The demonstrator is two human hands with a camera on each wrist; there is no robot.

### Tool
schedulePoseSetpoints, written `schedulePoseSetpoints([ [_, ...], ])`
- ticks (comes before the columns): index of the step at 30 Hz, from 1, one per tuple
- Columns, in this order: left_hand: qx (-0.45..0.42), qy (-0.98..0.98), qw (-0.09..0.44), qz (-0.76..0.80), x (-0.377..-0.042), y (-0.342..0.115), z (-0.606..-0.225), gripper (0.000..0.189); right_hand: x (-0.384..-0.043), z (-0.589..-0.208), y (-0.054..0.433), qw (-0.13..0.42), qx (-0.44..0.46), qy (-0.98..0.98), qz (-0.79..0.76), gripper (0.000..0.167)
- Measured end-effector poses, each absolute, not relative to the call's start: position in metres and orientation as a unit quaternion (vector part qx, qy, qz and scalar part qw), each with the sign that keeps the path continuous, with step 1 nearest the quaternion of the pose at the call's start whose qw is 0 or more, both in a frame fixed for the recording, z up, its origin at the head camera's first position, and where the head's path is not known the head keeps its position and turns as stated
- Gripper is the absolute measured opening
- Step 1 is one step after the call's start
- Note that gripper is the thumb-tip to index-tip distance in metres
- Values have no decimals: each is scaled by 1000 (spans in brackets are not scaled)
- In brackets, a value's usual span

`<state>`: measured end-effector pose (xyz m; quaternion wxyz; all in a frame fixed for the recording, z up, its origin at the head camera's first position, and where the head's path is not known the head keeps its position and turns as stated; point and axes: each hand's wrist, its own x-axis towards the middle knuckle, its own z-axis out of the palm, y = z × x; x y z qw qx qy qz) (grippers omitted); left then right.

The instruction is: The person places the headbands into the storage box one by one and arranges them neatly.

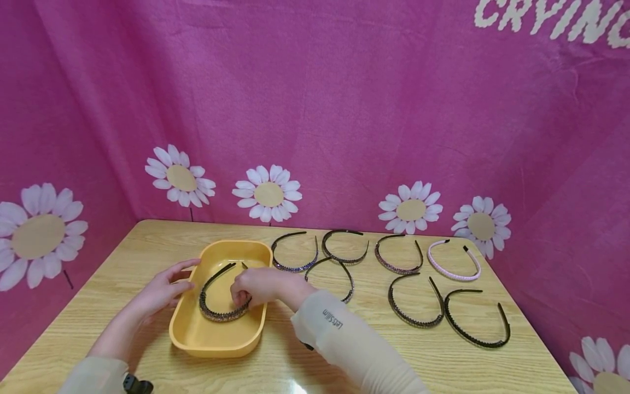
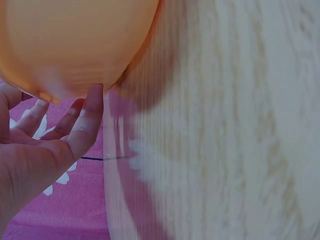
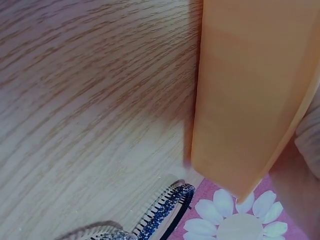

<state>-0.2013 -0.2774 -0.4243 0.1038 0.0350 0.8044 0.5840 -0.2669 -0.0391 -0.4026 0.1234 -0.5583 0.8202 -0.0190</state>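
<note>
A yellow tray (image 1: 216, 343) with raised walls stands on the left half of the table. Inside it is a dark headband (image 1: 223, 316) with a sparkly beaded band, its two ends toward the back. My right hand (image 1: 261, 284) reaches over the tray's right wall and grips that headband by its right side; the fingertips are partly hidden behind the knuckles. My left hand (image 1: 164, 290) is at the tray's left rim, fingers spread. In the left wrist view its fingertips (image 2: 95, 92) touch the outer wall of the tray (image 2: 80, 45).
Right of the tray lie a blue sparkly headband (image 1: 295, 269), a black one (image 1: 344, 259), a grey sparkly one (image 1: 350, 290) under my forearm, and a dark pinkish one (image 1: 394, 268). Further right are a pink headband (image 1: 453, 275) and two dark ones (image 1: 413, 323). A magenta curtain (image 1: 320, 109) hangs behind.
</note>
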Motion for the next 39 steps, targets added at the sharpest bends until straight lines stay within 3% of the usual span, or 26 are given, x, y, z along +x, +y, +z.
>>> schedulePoseSetpoints([
  [25,31,803,99,587,-200,-277,-428,59,-261,-361,-6,44,-608,783,-127,27],
  [39,16,814,93,573,-201,-271,-423,57,-255,-332,38,2,-613,782,-111,30],
])
